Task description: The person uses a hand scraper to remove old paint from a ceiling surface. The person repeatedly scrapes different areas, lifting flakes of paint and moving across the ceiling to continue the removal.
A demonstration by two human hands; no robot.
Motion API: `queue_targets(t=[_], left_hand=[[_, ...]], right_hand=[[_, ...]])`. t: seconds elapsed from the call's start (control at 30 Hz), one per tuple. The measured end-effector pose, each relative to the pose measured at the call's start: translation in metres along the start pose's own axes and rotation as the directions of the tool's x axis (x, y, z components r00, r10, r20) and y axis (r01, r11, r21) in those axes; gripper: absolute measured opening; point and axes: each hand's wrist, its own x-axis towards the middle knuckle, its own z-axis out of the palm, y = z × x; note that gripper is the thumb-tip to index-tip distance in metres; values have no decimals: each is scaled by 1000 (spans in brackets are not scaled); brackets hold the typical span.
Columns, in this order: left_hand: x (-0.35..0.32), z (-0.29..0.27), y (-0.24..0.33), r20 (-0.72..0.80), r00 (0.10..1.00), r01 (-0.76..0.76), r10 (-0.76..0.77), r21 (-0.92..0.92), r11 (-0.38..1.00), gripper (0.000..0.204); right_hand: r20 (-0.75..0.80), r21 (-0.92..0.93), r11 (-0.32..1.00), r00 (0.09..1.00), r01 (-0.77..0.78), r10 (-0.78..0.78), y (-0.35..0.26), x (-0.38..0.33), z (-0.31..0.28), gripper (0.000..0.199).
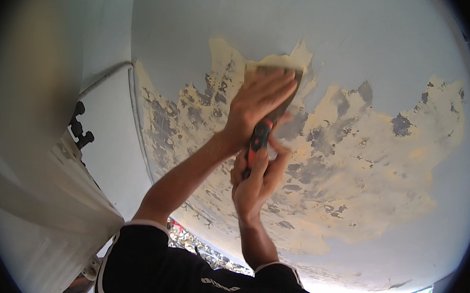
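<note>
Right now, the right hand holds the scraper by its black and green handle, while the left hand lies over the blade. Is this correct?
Not quite: in the head view, the scraper handle is black and red, not green. The right hand does hold it, and the left hand lies over the blade.

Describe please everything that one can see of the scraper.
The scraper has a wide, flat, dark blade, seemingly metal, narrowing toward a black and red handle that looks plastic or rubber. It slants upward, slightly rightward, its straight front edge seemingly against the curved, patchy grey surface. The left hand lies over the blade, hiding much of it; the right hand grips the handle's lower part.
</note>
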Motion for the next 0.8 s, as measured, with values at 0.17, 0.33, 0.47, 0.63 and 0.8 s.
queue_targets(t=[0.17, 0.33, 0.47, 0.63, 0.8], left_hand=[[6, -5, 7, -12, 1000, 7, -8, -51, 999, 61], [-7, -2, 9, 16, 1000, 16, -16, -1, 1000, 62], [-13, 9, 16, -28, 999, -18, 19, 20, 1000, 61], [13, 23, 13, -161, 987, -4, 9, 34, 999, 58], [-7, 28, 25, -122, 992, 14, -9, 33, 999, 60]], right_hand=[[12, 32, 998, 999, -50, 49, -10, -3, 3, 24], [-31, -27, 998, 998, -55, 55, -7, -9, -3, 24], [-24, -56, 998, 999, -34, 33, -10, -12, -19, 23], [16, -85, 986, 989, -146, 148, -49, 18, -19, 21], [11, -112, 991, 997, -76, 78, -29, 5, -37, 21]])
